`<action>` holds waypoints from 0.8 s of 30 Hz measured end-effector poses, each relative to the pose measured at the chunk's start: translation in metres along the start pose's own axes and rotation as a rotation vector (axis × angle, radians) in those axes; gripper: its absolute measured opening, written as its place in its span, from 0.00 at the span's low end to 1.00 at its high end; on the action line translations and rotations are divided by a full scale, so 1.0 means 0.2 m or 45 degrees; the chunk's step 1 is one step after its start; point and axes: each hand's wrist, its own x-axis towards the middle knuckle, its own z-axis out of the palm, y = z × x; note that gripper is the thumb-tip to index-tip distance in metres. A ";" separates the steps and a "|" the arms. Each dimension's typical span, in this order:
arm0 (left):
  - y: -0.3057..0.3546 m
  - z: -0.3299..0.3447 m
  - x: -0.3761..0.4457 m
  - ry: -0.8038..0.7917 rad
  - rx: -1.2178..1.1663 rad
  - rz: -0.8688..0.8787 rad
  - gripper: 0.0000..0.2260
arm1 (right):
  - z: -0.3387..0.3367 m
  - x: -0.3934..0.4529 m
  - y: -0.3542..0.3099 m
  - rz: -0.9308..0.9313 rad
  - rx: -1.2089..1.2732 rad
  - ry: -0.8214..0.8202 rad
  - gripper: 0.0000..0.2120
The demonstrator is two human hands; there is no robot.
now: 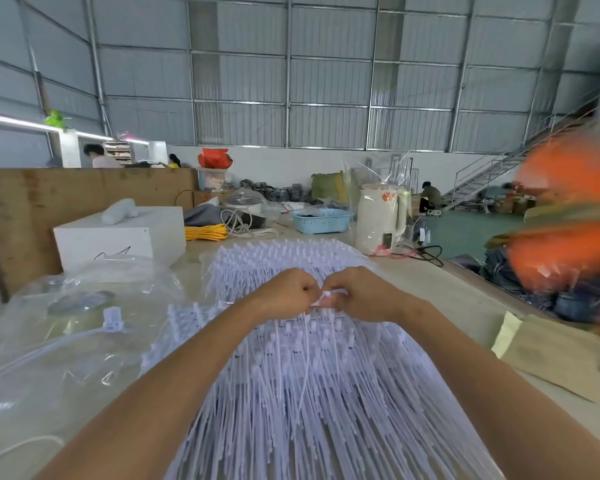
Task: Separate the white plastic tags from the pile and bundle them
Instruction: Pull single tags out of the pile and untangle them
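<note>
From the head view, I am seeing both hands meeting over the middle of the table (440,289), the left hand (284,292) and the right hand (359,294) each pinching the same small white tag head (329,295) between curled fingers. The pile of white plastic tags (312,382) is lying under my forearms, fanning from 12 o'clock toward 6, with clear plastic bags (66,327) sitting at 9 o'clock.
</note>
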 end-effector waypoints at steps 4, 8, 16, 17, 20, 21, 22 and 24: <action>0.01 -0.05 0.00 -0.088 -0.266 -0.082 0.16 | 0.04 -0.01 0.02 -0.139 0.073 0.203 0.06; -0.01 -0.06 -0.02 -0.202 -0.512 -0.161 0.14 | 0.04 -0.03 0.03 -0.335 -0.079 0.286 0.07; -0.02 -0.12 -0.05 -0.243 -0.538 -0.222 0.11 | 0.00 -0.07 0.17 0.210 0.514 0.605 0.09; -0.01 -0.13 -0.05 -0.195 -0.531 -0.209 0.11 | -0.02 -0.08 0.17 0.325 0.931 0.681 0.08; 0.00 -0.14 -0.05 -0.100 -0.505 -0.238 0.14 | -0.11 -0.09 0.14 0.454 1.820 0.803 0.07; 0.01 -0.14 -0.06 -0.077 -0.447 -0.237 0.14 | -0.13 -0.08 0.12 0.472 1.918 0.799 0.07; 0.01 -0.15 -0.06 -0.069 -0.368 -0.226 0.16 | -0.15 -0.07 0.10 0.479 1.965 0.779 0.08; 0.01 -0.15 -0.06 -0.105 -0.233 -0.177 0.19 | -0.17 -0.06 0.06 0.479 1.970 0.690 0.11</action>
